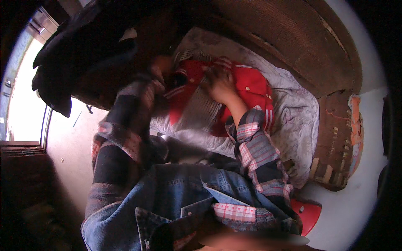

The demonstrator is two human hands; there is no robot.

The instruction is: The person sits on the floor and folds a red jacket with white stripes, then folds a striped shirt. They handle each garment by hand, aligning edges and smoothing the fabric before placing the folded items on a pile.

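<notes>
A red garment (pixel 251 78) with white stripes and pale snap buttons lies on a white cloth (pixel 292 103) before me. My right hand (pixel 221 84) rests on the garment near its middle, fingers bent; whether it grips the fabric is not clear. A grey-and-white striped cloth part (pixel 201 109) runs below that hand, blurred at its lower end. At the garment's left edge is my left hand (pixel 161 67), dark and blurred, so its fingers cannot be made out. Both my forearms are in plaid sleeves, the left one in shadow.
A worn brown sofa (pixel 292 40) with torn upholstery curves around the cloth, its damaged arm (pixel 334 138) at the right. A black object (pixel 81 53) hangs over the upper left. A red item (pixel 306 215) is at lower right. A bright doorway (pixel 25 94) stands at the far left.
</notes>
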